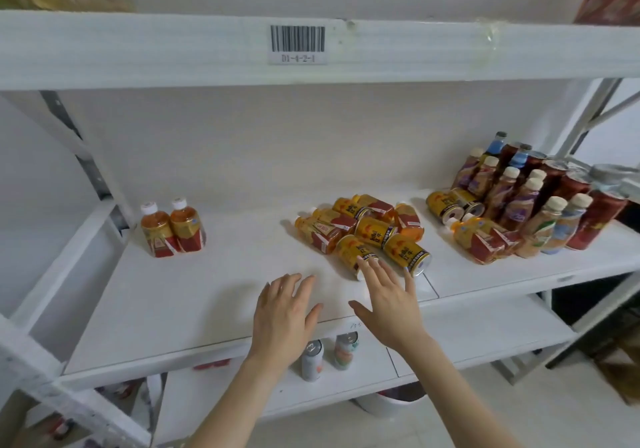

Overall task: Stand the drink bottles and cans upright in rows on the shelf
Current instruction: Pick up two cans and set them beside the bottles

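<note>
Meanwhile, empty hands [337, 304] hover near toppled cans [381, 243].

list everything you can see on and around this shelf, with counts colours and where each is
upright tea bottles: 2, amber with red labels and white caps, left of shelf
toppled pile: about 4 amber bottles and 4 gold cans on their sides, centre
lying gold cans: 2, right of centre
lying tea bottles: about 2, amber and red, front right
standing bottles: many, brown, cream caps, a few blue, right
red cans: several, upright, far right
pale cans: 2, lower shelf
barcode label: 1, upper shelf edge
left hand: open, over shelf front
right hand: open, fingers at nearest gold can
</note>
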`<action>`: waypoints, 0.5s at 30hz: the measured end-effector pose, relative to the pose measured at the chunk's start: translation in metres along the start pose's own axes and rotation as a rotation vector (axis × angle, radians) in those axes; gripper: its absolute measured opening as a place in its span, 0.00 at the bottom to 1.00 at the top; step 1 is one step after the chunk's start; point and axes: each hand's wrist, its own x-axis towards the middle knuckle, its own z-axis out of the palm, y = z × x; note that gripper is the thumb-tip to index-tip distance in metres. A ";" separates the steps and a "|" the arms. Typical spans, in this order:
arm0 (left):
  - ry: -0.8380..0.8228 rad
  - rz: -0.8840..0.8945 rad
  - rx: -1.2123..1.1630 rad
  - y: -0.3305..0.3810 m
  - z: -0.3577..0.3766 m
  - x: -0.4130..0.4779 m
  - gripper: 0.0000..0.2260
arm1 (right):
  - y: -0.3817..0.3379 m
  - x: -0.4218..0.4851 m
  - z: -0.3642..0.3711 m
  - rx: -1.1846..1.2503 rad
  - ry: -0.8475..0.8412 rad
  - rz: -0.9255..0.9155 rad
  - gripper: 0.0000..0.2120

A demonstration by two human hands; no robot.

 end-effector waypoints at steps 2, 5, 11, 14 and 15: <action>-0.008 0.027 0.005 0.010 0.006 0.003 0.18 | 0.020 -0.001 -0.002 0.012 0.008 0.049 0.35; -0.004 0.015 0.035 0.027 0.013 0.010 0.17 | 0.049 0.004 -0.007 0.039 0.006 0.096 0.34; -0.006 -0.013 0.068 0.065 0.036 0.034 0.17 | 0.116 0.032 -0.012 0.036 0.014 0.105 0.33; 0.009 -0.075 0.093 0.085 0.052 0.051 0.17 | 0.147 0.053 -0.008 0.041 -0.031 0.067 0.33; 0.017 -0.102 0.100 0.092 0.057 0.057 0.17 | 0.155 0.059 -0.006 0.043 -0.056 0.046 0.33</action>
